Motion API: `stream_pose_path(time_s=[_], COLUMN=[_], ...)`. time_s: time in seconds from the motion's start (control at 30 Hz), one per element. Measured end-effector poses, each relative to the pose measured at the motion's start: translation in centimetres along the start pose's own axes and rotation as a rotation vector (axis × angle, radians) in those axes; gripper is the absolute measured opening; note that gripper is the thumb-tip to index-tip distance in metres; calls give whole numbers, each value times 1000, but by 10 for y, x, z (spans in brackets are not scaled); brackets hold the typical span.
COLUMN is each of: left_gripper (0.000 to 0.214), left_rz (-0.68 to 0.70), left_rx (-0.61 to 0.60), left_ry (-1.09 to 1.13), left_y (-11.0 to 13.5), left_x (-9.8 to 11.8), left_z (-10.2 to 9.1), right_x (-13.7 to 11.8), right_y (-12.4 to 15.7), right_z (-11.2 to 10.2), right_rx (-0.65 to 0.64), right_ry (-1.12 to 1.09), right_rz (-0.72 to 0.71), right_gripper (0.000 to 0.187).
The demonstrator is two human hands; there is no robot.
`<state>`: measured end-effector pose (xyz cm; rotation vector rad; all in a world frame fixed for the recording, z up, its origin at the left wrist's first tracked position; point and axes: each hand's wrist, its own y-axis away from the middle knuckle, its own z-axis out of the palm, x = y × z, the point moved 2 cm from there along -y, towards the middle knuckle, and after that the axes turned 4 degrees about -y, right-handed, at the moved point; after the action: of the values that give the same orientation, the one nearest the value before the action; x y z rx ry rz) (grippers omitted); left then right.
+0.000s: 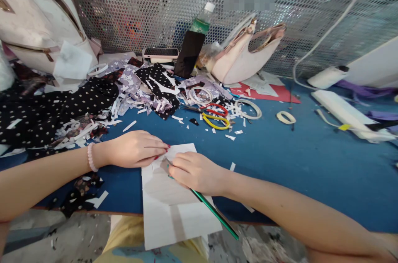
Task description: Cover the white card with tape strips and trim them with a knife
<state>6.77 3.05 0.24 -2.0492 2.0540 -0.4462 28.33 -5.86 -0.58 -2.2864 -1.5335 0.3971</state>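
Note:
A white sheet of paper (174, 213) lies over the near edge of the blue table (280, 159). My left hand (135, 149) rests flat on the paper's top left corner, fingers stretched out and pressing it down. My right hand (194, 171) is closed round a green pencil (217, 215), whose tip meets the paper just beside my left fingertips. The pencil's long end points back toward me past the table edge.
Black dotted fabric (46, 109) and paper scraps cover the left. Red and yellow scissors (214, 115), tape rolls (248, 108), a phone (161, 52), a bottle (202, 20), a pink bag (242, 53) and a white backpack (34, 14) stand behind. A perforated metal screen backs the table.

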Motion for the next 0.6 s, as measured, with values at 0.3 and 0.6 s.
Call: stream_pose_path(time_s=[0.3, 0.6], left_gripper=[33, 32], left_rz=[1, -5], left_rx=[19, 2], left_ry=[-13, 13], left_y=[-2, -2], left_x=[-1, -2], left_z=[0, -1], right_x=[7, 19], right_y=[5, 9], right_z=[8, 8], right_rx=[20, 105], right_ry=[-231, -552], right_rz=[90, 325], right_gripper=[31, 18])
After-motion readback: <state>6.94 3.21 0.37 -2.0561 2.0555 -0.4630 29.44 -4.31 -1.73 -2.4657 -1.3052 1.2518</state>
